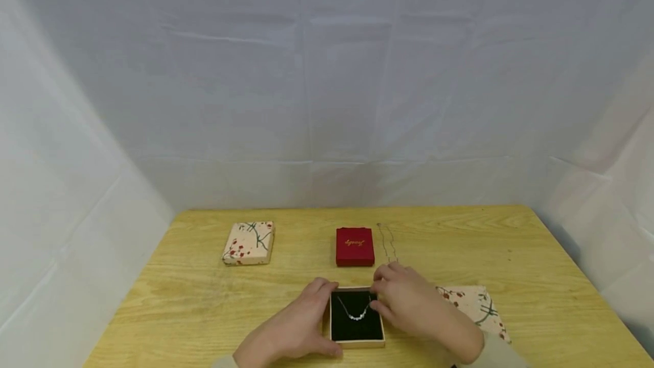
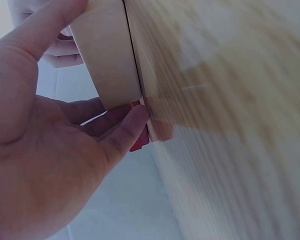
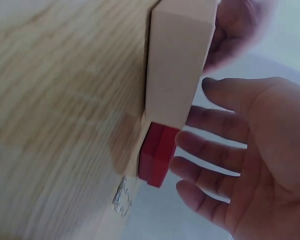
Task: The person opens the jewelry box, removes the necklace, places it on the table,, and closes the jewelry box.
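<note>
An uncovered jewelry box [image 1: 359,344] with a dark pad stands near the front of the table. On the pad lies a silver necklace [image 1: 356,317], its row of pale beads hanging in a curve. My left hand [image 1: 298,322] grips the box's left side, thumb near the front corner and fingers toward the back. My right hand [image 1: 411,302] is over the right edge, thumb and forefinger at the necklace's right end. In the right wrist view the thumb tip is right at the rim of the box wall [image 3: 177,65], and the other fingers are loosely extended.
A red box [image 1: 355,247] with gold lettering stands behind the open box. Beside it lies a thin chain [image 1: 389,243]. One flowered box [image 1: 248,243] sits at the back left. A flowered lid [image 1: 477,302] lies partly behind my right forearm.
</note>
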`<action>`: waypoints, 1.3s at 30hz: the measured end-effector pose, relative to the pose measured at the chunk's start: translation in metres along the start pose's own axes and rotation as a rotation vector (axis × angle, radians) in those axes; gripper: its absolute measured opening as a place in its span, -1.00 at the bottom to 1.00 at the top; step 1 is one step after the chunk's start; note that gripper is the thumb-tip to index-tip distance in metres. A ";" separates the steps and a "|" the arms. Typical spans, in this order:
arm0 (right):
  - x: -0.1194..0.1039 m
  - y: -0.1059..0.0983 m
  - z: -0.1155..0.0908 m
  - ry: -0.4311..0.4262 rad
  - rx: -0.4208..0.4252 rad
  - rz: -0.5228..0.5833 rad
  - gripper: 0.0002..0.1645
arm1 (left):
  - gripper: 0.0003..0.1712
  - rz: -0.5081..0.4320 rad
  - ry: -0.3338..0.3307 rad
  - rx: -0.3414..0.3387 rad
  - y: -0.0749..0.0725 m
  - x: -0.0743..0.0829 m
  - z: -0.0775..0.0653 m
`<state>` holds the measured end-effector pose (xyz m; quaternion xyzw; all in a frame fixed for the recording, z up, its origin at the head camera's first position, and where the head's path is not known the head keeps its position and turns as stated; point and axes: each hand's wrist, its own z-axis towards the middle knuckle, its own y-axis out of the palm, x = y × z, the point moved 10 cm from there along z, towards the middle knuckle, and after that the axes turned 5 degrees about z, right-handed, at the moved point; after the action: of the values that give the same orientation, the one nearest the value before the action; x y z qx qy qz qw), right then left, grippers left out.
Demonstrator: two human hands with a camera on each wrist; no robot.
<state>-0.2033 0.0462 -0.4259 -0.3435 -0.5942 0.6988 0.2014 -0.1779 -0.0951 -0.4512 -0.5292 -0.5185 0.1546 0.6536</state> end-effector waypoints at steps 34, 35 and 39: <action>0.002 0.010 0.014 0.076 0.127 -0.021 -0.84 | 0.31 0.016 0.015 -0.001 0.000 0.000 0.000; 0.002 0.009 0.013 0.069 0.141 -0.013 -0.85 | 0.31 0.015 0.014 0.000 0.000 0.000 0.000; 0.000 0.004 0.012 0.044 0.180 0.000 -0.86 | 0.31 0.004 0.009 0.003 0.000 0.000 0.000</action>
<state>-0.2113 0.0369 -0.4291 -0.3390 -0.5244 0.7418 0.2446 -0.1774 -0.0949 -0.4509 -0.5299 -0.5145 0.1543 0.6562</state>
